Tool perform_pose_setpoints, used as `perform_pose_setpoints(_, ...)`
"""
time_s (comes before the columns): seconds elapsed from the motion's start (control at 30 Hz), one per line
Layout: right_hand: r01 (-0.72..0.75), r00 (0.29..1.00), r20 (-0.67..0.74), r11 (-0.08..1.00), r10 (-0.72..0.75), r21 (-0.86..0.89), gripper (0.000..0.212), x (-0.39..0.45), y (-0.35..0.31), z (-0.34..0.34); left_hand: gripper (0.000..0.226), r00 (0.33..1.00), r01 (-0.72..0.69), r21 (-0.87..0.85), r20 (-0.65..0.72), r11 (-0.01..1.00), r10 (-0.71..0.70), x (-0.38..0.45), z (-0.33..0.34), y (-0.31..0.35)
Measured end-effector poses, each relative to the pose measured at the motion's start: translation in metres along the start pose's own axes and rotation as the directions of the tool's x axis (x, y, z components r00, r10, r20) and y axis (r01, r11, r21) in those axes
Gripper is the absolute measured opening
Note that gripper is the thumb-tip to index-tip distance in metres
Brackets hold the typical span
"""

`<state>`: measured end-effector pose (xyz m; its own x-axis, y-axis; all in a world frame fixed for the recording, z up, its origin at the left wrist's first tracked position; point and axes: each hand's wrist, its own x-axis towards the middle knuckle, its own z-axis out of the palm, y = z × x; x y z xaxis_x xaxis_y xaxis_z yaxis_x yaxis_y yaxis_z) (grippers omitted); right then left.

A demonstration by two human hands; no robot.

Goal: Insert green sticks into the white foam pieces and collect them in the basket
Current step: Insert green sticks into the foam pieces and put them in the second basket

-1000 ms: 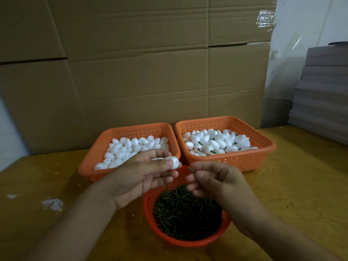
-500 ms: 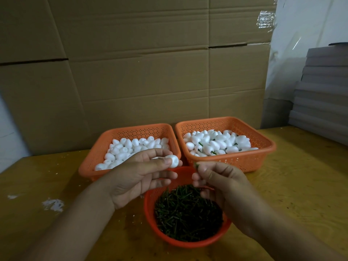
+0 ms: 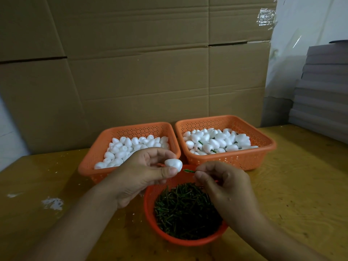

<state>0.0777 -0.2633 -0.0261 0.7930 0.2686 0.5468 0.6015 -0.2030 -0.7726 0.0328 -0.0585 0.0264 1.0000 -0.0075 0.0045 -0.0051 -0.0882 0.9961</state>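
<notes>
While two orange baskets [image 3: 244,159] of white foam sit at the back of the surface [image 3: 301,185], a round bowl [image 3: 150,213] of green sticks lies below the hands. The left hand [image 3: 143,172] pinches a foam piece [image 3: 173,164]; just beside it, tip apart, the right hand [image 3: 224,183] pinches a green stick [image 3: 188,171].

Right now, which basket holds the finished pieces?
On the wooden table two square orange baskets stand side by side before the cardboard wall. It is the right basket: only its foam pieces show green sticks poking out.
</notes>
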Motion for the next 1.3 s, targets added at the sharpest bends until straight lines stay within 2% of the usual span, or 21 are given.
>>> perform_pose_setpoints(0.17, 0.028, 0.999, -0.026, 0.999, -0.029, -0.043, 0.016, 0.000, -0.001, -0.001, 0.037, 1.000, -0.001, -0.020, 0.017, 1.000, 0.001, 0.000, 0.000, -0.002)
perform_pose_setpoints(0.63, 0.074, 0.997, 0.018, 0.995, -0.073, -0.071, 0.012, -0.005, -0.008, -0.001, 0.034, 0.996, -0.044, 0.080, 0.081, 0.996, 0.037, -0.001, 0.014, -0.006)
perform_pose_setpoints(0.8, -0.002, 0.999, 0.047, 1.000, 0.001, 0.008, 0.004, -0.004, -0.008, -0.001, 0.033, 0.996, -0.064, 0.114, 0.076, 0.991, 0.055, -0.002, 0.011, -0.005)
perform_pose_setpoints(0.93, -0.090, 0.986, 0.144, 0.996, 0.088, 0.009, 0.011, -0.002, -0.006, -0.002, 0.033, 0.997, -0.071, 0.136, 0.052, 0.988, 0.064, -0.002, 0.008, -0.004)
perform_pose_setpoints(1.13, -0.123, 0.953, 0.283, 0.992, 0.107, 0.038, 0.013, -0.004, -0.011, -0.001, 0.037, 0.991, -0.081, 0.072, 0.112, 0.994, 0.073, -0.002, 0.008, -0.001)
perform_pose_setpoints(1.3, -0.195, 0.966, 0.213, 0.958, 0.149, 0.211, 0.012, -0.004, -0.015, -0.001, 0.036, 0.986, -0.108, 0.018, 0.127, 0.994, 0.105, -0.004, 0.011, 0.002)
